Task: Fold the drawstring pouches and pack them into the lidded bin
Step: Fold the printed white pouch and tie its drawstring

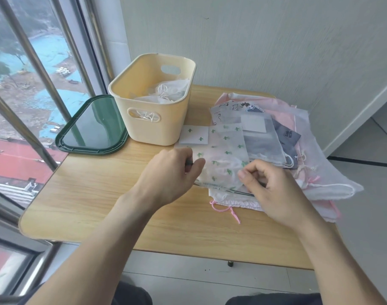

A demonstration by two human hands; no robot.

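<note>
Head view: both hands, left and right, pinch the cactus-print pouch beside the cream bin.

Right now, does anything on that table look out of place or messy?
Only slightly: the green lid overhangs the wooden table at its left edge, and a white cord pokes through the cream bin handle slot.

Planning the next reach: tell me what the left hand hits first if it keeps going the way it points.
Likely the cream bin: the left hand, gripping the cactus-print pouch, points up-table toward the bin's front wall. Depth is uncertain.
</note>
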